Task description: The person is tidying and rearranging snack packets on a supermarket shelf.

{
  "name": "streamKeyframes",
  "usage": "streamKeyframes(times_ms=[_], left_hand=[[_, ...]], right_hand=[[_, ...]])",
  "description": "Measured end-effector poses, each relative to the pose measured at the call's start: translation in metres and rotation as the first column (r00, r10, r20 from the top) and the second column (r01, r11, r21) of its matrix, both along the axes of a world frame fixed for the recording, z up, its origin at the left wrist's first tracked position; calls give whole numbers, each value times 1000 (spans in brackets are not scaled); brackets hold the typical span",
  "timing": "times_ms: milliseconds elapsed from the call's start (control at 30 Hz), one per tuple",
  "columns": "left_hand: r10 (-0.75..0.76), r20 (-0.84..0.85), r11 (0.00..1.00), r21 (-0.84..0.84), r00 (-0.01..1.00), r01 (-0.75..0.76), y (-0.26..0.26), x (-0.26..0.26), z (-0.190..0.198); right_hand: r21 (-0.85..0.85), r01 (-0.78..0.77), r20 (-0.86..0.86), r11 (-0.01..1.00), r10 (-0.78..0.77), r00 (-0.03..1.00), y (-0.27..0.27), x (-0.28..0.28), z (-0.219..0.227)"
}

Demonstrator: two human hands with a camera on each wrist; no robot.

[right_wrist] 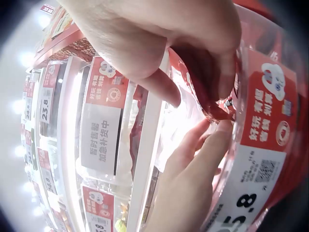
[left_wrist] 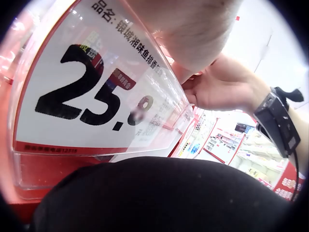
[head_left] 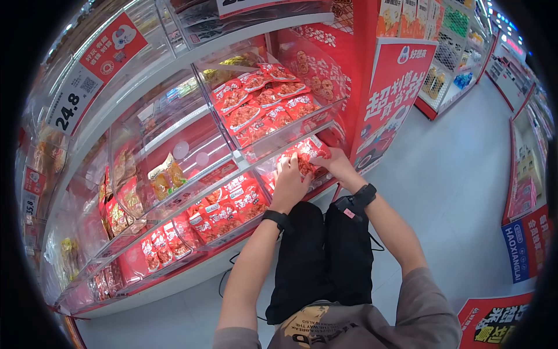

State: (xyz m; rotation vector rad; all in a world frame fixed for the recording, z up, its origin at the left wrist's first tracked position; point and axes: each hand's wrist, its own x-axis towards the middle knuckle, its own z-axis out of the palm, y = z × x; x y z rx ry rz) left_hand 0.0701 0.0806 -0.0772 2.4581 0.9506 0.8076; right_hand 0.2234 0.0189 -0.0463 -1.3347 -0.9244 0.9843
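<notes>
Both hands are at one red snack packet (head_left: 305,152) in a clear bin on the lower shelf. From the left, my left hand (head_left: 292,180) grips the packet's near side, fingers over its front. My right hand (head_left: 337,165) holds the packet's right end. Seen from the right wrist, the right hand (right_wrist: 159,43) curls over the red packet (right_wrist: 193,82) from above, while the left hand (right_wrist: 190,179) pinches its lower edge. In the left wrist view, the left hand (left_wrist: 188,29) is partly cut off, and the right hand (left_wrist: 222,89) shows beyond it.
A price label (left_wrist: 91,92) stands close in front of the left wrist. Above the hands is a clear bin of red packets (head_left: 261,102); more red packets (head_left: 229,206) lie to the left. A red sign panel (head_left: 389,99) rises on the right, beside the aisle floor (head_left: 447,174).
</notes>
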Motion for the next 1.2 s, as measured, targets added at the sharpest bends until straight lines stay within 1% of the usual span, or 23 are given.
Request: streamKeyframes(times_ms=[33, 133, 233, 267, 333, 367, 433, 467, 500, 533, 600, 667, 733, 767, 833, 900, 933, 967, 1000, 1067, 1100, 1167, 1200], left_hand=[[-6, -8, 1000, -20, 1000, 6, 0, -1, 2], [-65, 30, 996, -64, 997, 67, -3, -4, 15], [-50, 81, 999, 10, 995, 49, -5, -3, 9], [-36, 69, 999, 13, 997, 35, -6, -3, 4], [-16, 44, 1000, 22, 999, 15, -2, 0, 2], [-9, 51, 1000, -6, 999, 9, -1, 0, 0], [-34, -7, 999, 25, 999, 35, 1, 0, -4], [-48, -41, 998, 44, 998, 50, 1, 0, -6], [-32, 3, 996, 86, 999, 32, -1, 0, -5], [-33, 3, 997, 73, 999, 32, -1, 1, -5], [-36, -2, 998, 58, 999, 36, 1, 1, -4], [-36, 0, 999, 32, 999, 36, 1, 1, -3], [-36, 9, 999, 23, 999, 36, -1, 1, -2], [-37, 15, 999, 27, 999, 36, -1, 1, -3], [-36, 26, 999, 32, 999, 35, 1, 0, -6], [-38, 39, 998, 42, 999, 36, 2, 0, -11], [-36, 48, 998, 55, 998, 33, 2, -1, -11], [-39, 40, 998, 56, 998, 36, 3, -1, -9], [-43, 34, 998, 51, 998, 41, 1, -1, -8], [-37, 40, 996, 83, 999, 34, 3, 0, -9], [-33, 39, 995, 91, 999, 29, 2, 0, -10], [-28, 17, 999, 21, 999, 28, -3, 0, 1], [-28, 3, 1000, -12, 1000, 28, -2, 1, 3]], right_hand=[[21, 48, 122, 999, -50, 991, -4, -5, 0], [-101, 161, 104, 982, -151, 983, -17, -3, 18], [-62, 194, 149, 979, -183, 972, -37, 12, 45], [19, 230, 5, 973, -230, 973, -44, 12, 55], [132, 200, -150, 971, -180, 972, -56, 28, 62], [197, 191, -212, 962, -149, 966, -60, 31, 66], [329, 181, -329, 927, -67, 942, -68, 29, 86], [374, 176, -289, 911, -66, 955, -70, 24, 101], [422, 176, -254, 889, -71, 965, -68, 14, 122], [473, 181, -226, 863, -80, 971, -64, 5, 138], [534, 116, 46, 838, -166, 985, -44, -4, 161], [514, 28, 309, 857, -215, 926, -14, -13, 178], [502, -70, 471, 862, -205, 858, 37, -10, 176], [409, -115, 492, 905, -112, 863, 53, -12, 177], [216, -221, 510, 951, 83, 856, 80, -20, 180], [137, -285, 556, 949, 165, 815, 104, -26, 170], [87, -306, 574, 948, 203, 793, 115, -26, 159], [80, -348, 545, 934, 251, 800, 130, -24, 140], [18, -315, 538, 949, 257, 803, 128, -30, 136], [-12, -259, 482, 966, 233, 845, 122, -28, 134], [39, -237, 526, 971, 182, 831, 123, -28, 132], [127, -187, 591, 974, 78, 803, 127, -28, 123], [118, -156, 675, 981, 36, 737, 123, -31, 127]])
